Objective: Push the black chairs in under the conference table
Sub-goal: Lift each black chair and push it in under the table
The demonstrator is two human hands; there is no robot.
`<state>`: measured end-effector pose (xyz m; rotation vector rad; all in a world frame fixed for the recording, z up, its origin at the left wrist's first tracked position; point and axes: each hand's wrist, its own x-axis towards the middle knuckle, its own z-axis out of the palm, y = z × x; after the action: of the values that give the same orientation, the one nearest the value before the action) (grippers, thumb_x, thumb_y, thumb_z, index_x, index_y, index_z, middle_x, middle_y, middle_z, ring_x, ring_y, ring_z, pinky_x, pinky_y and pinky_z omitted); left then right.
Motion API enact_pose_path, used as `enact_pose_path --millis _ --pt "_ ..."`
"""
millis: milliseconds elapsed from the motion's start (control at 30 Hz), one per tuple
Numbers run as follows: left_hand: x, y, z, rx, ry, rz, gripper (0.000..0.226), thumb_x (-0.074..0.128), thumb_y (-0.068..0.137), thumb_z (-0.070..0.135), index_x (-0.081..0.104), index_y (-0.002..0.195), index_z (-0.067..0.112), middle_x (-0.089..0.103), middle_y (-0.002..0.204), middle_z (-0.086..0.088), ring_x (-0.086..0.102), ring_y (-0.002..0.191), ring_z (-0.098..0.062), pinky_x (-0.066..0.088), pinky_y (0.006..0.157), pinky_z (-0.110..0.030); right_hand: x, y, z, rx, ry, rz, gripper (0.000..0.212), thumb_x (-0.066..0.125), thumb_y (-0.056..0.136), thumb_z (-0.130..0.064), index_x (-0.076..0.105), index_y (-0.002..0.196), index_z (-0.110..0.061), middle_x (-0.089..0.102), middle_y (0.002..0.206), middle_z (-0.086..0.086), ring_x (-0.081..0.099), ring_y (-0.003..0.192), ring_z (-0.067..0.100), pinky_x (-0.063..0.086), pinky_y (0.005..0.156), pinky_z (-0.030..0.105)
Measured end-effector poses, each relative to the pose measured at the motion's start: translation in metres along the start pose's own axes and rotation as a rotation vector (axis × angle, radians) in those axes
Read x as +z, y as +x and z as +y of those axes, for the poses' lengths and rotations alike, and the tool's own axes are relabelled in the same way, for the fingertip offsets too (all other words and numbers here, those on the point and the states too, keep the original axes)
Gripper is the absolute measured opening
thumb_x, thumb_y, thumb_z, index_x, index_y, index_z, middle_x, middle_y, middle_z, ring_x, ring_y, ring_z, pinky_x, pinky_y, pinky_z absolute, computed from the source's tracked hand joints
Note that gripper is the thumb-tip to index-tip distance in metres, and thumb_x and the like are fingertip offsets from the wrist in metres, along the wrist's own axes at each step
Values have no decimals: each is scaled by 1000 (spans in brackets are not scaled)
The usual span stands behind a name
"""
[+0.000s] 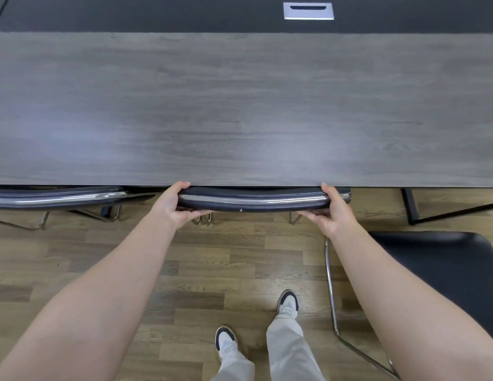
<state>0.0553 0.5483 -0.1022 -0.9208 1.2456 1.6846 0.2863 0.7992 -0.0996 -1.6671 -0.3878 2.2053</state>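
**Pinch Hazard at the Table Edge**

Both hands grip the top rail of the centre black chair [253,200], one at each end. The left hand [172,206] and the right hand [334,211] each wrap it, thumb over the top and fingers beneath. The backrest sits at the near edge of the conference table [240,111]; the seat is hidden under it.

Risk: both thumbs lie between the backrest and the table edge, so any further push is likely to trap them. An uneven push may skew the chair into the neighbouring chair [55,198] on the left, which is tucked in just beside it.

Surroundings: a third chair [438,270] stands pulled out on the right, near the right forearm, not yet pushed in. The black table leg [410,207] stands between it and the centre chair and may catch its frame.
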Motion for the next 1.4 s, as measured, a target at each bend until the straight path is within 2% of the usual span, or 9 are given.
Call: enact_pose_path --millis 100,200,367,533,900,1067,1167,1267,1400 --pt "-1 -10 -9 33 5 -9 46 72 88 13 52 129 9 50 135 -23 55 115 -50 53 63 -73 -1 -8 -1 45 -63 -39 67 87 79 -18 53 136 -12 55 140 26 56 127 50 58 70 71" --pt "-4 -30 -23 22 61 -23 57 74 86 22 48 136 15 44 150 -24 53 126 -53 53 63 -72 -14 -28 -4 28 -156 -63 87 90 75 -25 45 149 -23 38 160 23 45 142 48 53 90 74" --pt "-4 -78 -62 -8 168 -61 78 72 90 31 30 155 31 34 163 -14 48 137 -47 44 96 -75 -54 -75 -3 -77 -216 -104 109 84 81 -40 14 165 -42 33 168 13 48 142 41 49 104 66" --pt "-5 -119 -120 -73 252 -199 83 73 88 36 30 158 28 53 147 -11 61 120 -44 49 92 -70 -127 -126 4 -161 -120 -109 98 73 84 -63 20 164 -41 42 163 8 55 135 34 50 106 61" --pt "-21 -205 -281 -216 441 -321 61 73 88 36 49 143 26 63 134 -11 65 115 -46 49 94 -70 -347 -238 9 -356 -51 109 84 67 90 -62 29 160 -36 53 152 4 60 130 28 51 106 58" --pt "-25 -238 -368 -259 538 -325 58 71 89 35 50 142 24 63 135 -11 64 116 -45 47 97 -70 -445 -273 -4 -396 -8 182 88 71 82 -67 36 156 -37 56 148 2 61 129 27 55 99 54" --pt "-19 -261 -426 -276 583 -337 60 72 88 34 49 143 24 63 136 -10 64 116 -44 47 97 -69 -499 -288 -17 -410 16 197 107 80 60 -72 42 152 -35 57 148 2 62 125 25 56 94 52" --pt "-9 -287 -497 -280 627 -326 61 73 87 34 49 142 24 61 137 -10 63 116 -44 48 95 -69 -564 -300 -36 -419 44 182 74 72 80 -65 46 142 -35 58 146 3 60 128 28 52 102 56" --pt "6 -321 -586 -286 643 -305 62 75 85 35 49 141 26 61 136 -10 64 115 -44 49 92 -68 -647 -308 -67 -398 75 194 63 67 90 -59 45 144 -34 56 150 5 59 129 30 53 97 54"
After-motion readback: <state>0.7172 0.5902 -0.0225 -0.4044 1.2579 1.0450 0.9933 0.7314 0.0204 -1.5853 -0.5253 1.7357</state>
